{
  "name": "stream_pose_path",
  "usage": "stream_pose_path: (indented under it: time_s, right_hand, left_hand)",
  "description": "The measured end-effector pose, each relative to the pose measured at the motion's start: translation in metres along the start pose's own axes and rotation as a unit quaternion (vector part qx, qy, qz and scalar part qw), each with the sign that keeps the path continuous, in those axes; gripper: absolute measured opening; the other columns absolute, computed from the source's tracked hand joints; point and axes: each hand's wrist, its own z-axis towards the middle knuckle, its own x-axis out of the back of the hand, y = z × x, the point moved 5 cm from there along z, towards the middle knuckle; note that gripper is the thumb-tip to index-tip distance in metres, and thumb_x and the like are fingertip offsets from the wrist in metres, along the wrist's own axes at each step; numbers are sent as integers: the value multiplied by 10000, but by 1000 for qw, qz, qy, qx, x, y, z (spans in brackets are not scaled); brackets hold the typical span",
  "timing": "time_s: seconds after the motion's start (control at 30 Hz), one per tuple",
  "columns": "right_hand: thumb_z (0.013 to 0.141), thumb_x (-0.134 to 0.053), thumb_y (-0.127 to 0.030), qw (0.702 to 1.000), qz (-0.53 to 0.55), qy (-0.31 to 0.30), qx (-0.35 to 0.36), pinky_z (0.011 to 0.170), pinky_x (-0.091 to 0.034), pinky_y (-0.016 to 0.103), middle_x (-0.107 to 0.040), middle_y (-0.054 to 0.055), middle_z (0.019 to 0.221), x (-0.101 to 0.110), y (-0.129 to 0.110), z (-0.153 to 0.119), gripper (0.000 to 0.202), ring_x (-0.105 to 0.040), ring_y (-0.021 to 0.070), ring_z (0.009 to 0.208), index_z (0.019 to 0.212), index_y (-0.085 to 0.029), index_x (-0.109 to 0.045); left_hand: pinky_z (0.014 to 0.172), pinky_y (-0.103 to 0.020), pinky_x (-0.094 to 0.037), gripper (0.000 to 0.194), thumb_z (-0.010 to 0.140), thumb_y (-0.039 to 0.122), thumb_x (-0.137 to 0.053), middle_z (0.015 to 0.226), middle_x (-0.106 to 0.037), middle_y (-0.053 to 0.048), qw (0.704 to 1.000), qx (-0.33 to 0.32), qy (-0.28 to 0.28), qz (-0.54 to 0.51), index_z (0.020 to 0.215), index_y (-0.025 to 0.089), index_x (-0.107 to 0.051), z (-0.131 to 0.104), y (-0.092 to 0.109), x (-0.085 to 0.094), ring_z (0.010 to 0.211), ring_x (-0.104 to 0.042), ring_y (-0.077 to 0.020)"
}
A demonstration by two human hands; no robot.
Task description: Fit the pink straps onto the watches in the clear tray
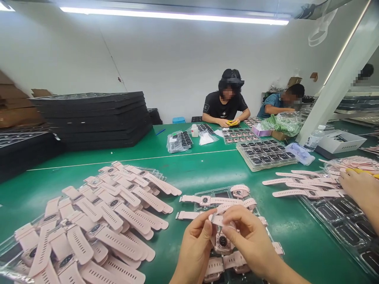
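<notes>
Both forearms enter from the bottom edge, right of centre, the left hand [195, 241] angled up and to the right, the right hand [253, 241] reaching up and to the left with its fingers curled over. The two meet in the lower centre — thumb and fingertips of each pinching a pink strap [218, 219] near its buckle end. The watch case [222, 241], dark sensor side showing, sits just below the strap, between the hands; the fingers cover where strap and case would join, and the right hand's lower fingers are partly hidden. Beneath the hands is a clear tray [222, 194] with more pink watches [205, 200], its lower part blocked by the hands and cut off by the frame. Well apart, a heap of pink watches [118, 205] fills the lower left — its bottom cropped — while another person's hand [357, 191] is cut off at the right edge.
</notes>
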Motion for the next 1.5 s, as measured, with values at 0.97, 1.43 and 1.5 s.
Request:
stream_pose_path:
  time_s: [0.97,1.43,1.5]
  right_hand:
    - [808,-701,-136,996,-73,2,42,818,-509,302,-692,36,909,-1,-4,-2,112,-656,210,930,759,-233,-676]
    - [844,-710,-396,991,41,-61,-113,697,-440,270,-586,12,762,6,-10,8,259,-544,151,744,702,-180,-713]
    - [858,-690,-444,987,92,-37,-130,610,-431,248,-573,-9,682,5,-9,7,289,-515,124,639,749,-176,-682]
  left_hand:
    - [903,-332,-501,428,757,491,-782,980,-744,-81,977,-63,-30,202,1060,190,-762,0,6,-2,970,-650,-261]
    - [540,-173,-321,439,751,544,-773,613,-493,27,962,101,-186,172,885,126,-746,-6,-5,-17,542,-375,-64]
    - [490,-166,-293,477,727,575,-776,605,-490,30,952,119,-198,201,878,124,-731,-7,-6,-18,513,-369,-60]
